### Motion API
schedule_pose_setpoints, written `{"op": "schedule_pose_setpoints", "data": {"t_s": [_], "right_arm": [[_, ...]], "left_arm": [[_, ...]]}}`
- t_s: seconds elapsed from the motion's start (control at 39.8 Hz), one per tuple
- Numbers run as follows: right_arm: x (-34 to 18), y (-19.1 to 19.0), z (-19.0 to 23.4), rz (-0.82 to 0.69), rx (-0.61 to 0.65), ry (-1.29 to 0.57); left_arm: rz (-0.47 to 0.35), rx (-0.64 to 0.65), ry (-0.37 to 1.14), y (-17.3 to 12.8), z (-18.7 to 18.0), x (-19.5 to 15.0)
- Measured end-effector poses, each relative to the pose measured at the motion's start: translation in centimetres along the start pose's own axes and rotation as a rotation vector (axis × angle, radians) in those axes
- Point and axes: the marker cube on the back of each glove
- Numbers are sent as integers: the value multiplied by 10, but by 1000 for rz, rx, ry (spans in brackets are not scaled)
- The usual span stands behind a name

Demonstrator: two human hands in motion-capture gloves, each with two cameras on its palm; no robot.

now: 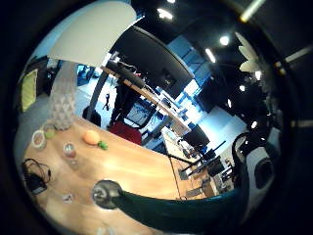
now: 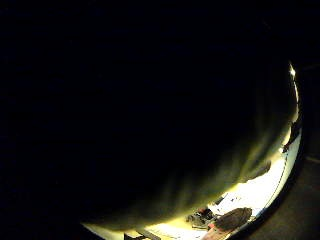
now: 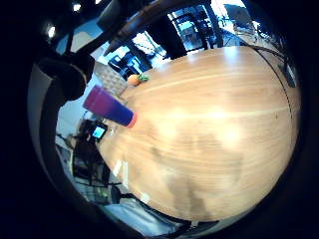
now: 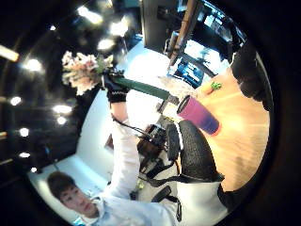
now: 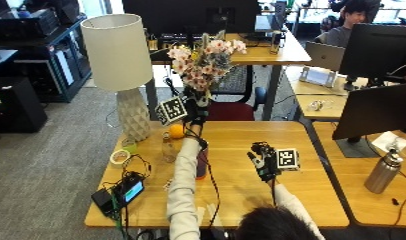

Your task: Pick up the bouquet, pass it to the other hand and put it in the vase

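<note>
In the outside view my left hand (image 5: 195,111) is raised high above the table's back edge and grips the green-wrapped stems of the bouquet (image 5: 204,59), its pink and white flowers pointing up. The same stems (image 1: 181,211) run close past the left palm, and the flowers (image 4: 83,70) show above the gripping left hand (image 4: 115,89). My right hand (image 5: 263,162) hovers over the wooden table (image 5: 309,175), fingers relaxed, holding nothing. The reddish-purple vase (image 5: 202,164) stands on the table, mostly hidden behind my left forearm; it shows whole as the vase (image 3: 108,106) and vase (image 4: 198,115).
A white lamp (image 5: 119,55) stands at the table's back left corner, with an orange (image 5: 177,131), a glass bottle (image 5: 168,147) and a tape roll (image 5: 120,157) near it. A black device with cables (image 5: 121,192) lies front left. A monitor (image 5: 379,110) and metal bottle (image 5: 383,172) are on the neighbouring desk.
</note>
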Motion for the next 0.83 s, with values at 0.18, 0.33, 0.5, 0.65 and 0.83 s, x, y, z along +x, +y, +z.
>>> {"op": "schedule_pose_setpoints", "data": {"t_s": [0.18, 0.33, 0.5, 0.65, 0.83], "right_arm": [[6, 2, -3, -21, 11, -36], [8, 7, -1, -53, -6, -108], [41, 13, -15, 80, -5, 89], [65, 16, -33, 70, 25, 36], [44, 19, -56, -38, 59, 6]], "left_arm": [[-36, 8, 15, 2, 7, -27], [-52, -24, -8, 17, 15, -64], [-167, -373, 3, 95, 9, -175], [-278, -326, 13, 148, -45, -226], [-233, -259, -84, 138, -60, -231]]}}
